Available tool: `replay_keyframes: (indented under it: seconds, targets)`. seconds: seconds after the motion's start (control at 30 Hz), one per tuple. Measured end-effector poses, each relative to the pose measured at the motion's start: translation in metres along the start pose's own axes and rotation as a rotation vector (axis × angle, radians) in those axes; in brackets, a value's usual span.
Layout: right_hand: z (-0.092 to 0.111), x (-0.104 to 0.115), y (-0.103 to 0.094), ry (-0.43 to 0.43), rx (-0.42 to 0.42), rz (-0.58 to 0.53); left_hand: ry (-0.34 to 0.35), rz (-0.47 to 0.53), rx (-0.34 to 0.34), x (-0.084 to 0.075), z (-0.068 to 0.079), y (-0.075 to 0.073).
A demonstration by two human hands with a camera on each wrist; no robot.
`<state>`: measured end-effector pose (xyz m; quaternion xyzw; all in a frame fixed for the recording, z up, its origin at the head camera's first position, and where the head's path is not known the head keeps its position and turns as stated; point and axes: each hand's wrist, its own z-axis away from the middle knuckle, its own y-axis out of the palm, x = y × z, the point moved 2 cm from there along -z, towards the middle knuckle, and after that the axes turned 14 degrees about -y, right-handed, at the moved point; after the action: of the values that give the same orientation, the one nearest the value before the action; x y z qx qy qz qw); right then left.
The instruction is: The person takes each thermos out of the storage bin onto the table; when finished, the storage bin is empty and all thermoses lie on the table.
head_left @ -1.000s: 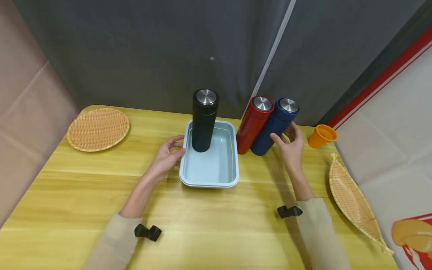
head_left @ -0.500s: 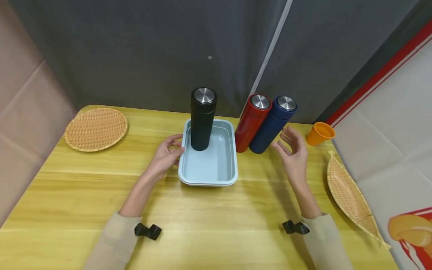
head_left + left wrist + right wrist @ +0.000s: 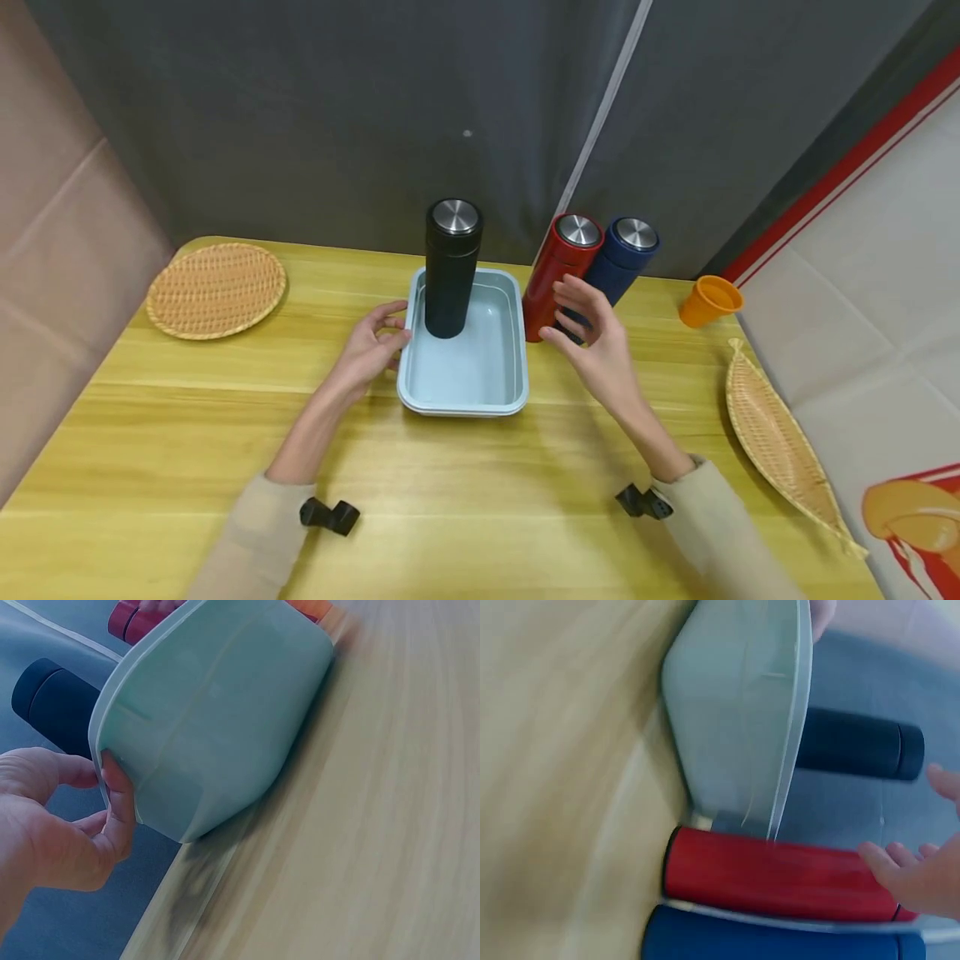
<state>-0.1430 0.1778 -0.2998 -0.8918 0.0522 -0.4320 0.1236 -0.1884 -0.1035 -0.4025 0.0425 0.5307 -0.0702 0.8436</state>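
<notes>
So we've got our left hand [image 3: 367,346] pinching the left rim of the light blue tub [image 3: 465,383], which sits mid-way along the worktop [image 3: 465,500], close to its back edge. The black flask [image 3: 450,279] stands upright inside, nearer the tub's back left corner. Our right hand [image 3: 596,343] is in front of the red flask [image 3: 551,267] and blue flask [image 3: 621,265], thumb spread wide from curved fingers, nothing in it; we can't tell if it's touching the red one. Red stands just beside the tub's right wall, blue next to red. We've also got an orange cup [image 3: 707,307] by the worktop's back right corner, a boat-shaped basket [image 3: 780,442] along the right edge and a woven mat [image 3: 217,292] near the back left corner.
</notes>
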Motion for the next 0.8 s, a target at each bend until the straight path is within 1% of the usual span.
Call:
replay_keyframes:
  seconds: [0.1,0.23,0.33,0.47,0.57,0.67,0.8]
  targets:
    - [-0.016,0.007,0.013,0.003,0.088,0.026,-0.001,0.005,-0.001,0.0,0.002,0.001]
    - [-0.034,0.009,0.031,-0.007,0.172,0.059,-0.002,0.008,0.001,0.0,0.002,0.003]
    - [-0.046,0.006,0.043,-0.022,0.209,0.072,0.001,0.013,0.005,0.0,0.002,0.004]
    - [-0.058,-0.002,0.054,-0.015,0.226,0.076,0.01,0.022,0.01,0.0,0.001,0.003]
    - [-0.064,-0.015,0.06,0.014,0.214,0.049,0.014,0.019,0.011,0.0,0.002,0.001]
    - [-0.068,-0.037,0.067,0.039,0.201,0.012,0.018,0.013,0.007,0.0,0.002,0.0]
    - [-0.071,-0.062,0.082,0.067,0.216,0.013,0.016,0.013,-0.003,0.001,0.002,-0.002]
